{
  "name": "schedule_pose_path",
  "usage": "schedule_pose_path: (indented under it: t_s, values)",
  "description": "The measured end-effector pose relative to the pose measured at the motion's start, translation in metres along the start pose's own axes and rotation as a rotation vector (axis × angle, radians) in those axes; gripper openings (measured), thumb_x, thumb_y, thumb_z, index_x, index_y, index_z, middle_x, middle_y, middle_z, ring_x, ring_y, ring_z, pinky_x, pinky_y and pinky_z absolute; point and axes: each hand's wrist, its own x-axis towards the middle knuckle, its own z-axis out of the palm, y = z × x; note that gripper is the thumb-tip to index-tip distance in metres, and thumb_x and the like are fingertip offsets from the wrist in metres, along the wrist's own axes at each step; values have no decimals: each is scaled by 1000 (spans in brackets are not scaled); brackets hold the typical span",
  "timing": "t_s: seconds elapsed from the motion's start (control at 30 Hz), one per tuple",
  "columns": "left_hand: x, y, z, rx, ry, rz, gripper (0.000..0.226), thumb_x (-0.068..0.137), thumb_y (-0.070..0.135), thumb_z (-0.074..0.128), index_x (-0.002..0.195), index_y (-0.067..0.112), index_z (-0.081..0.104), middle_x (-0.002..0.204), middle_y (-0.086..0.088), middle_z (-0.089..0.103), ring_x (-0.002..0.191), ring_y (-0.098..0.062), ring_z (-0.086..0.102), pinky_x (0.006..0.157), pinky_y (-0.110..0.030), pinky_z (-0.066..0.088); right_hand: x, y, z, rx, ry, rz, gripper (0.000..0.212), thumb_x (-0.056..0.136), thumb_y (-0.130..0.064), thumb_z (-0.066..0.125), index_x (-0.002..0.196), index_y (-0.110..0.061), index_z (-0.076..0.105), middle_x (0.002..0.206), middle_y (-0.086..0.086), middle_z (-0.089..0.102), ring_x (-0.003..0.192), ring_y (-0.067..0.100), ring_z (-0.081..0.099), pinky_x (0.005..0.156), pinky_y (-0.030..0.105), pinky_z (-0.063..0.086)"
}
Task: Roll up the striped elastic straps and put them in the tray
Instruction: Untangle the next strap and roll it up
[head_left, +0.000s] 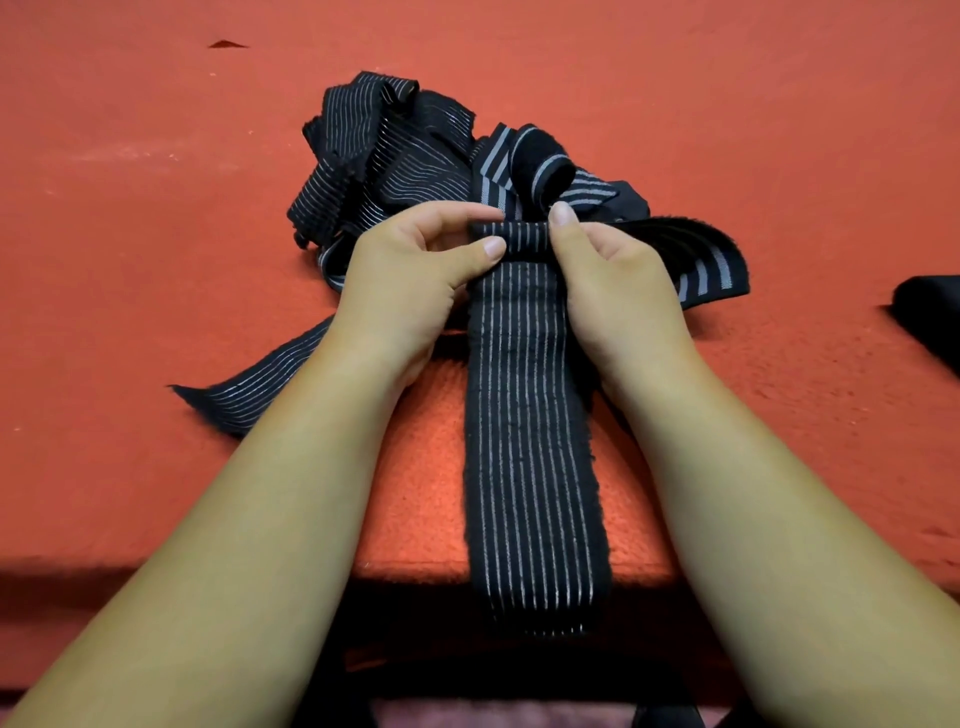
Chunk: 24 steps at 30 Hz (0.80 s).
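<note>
A black elastic strap with thin white stripes (535, 441) lies lengthwise toward me and hangs over the table's near edge. Its far end is turned over into a small roll (522, 236). My left hand (415, 275) pinches the roll's left side with thumb and fingers. My right hand (608, 280) pinches its right side. Behind the roll lies a tangled pile of more striped straps (395, 161), some with broad grey stripes (711, 273). One strap end (244, 400) trails out to the left under my left forearm.
The table is covered in red-orange cloth (156, 208). A black object (930, 317), cut off by the frame, sits at the right edge. The table's near edge (415, 577) runs under my forearms, with dark space below.
</note>
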Motion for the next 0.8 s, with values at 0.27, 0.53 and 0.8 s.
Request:
schedule_pose_path:
  t_s: [0.27,0.53,0.8]
  values:
    - [-4,2,5,-59,-11,-82,14,96,9,79,108,11,85,109,-23,80,92,-29,74,82,-38,57,4,2,3,128,17,17,29,96,-48,60,97,-26,80,97,-2,82,102,26,76,101,59,56]
    - [-5,3,9,11,-4,-59,19,101,25,75,111,12,84,106,-15,83,105,-35,79,102,-54,61,2,-4,5,163,17,7,31,92,-33,59,116,-34,79,112,-8,81,109,17,75,106,53,56]
    - [-4,1,7,70,-13,67,31,89,11,79,119,15,79,111,-14,81,112,-37,76,108,-59,56,0,-4,0,29,34,39,41,107,-53,56,96,-20,77,88,-9,78,86,10,72,85,36,57]
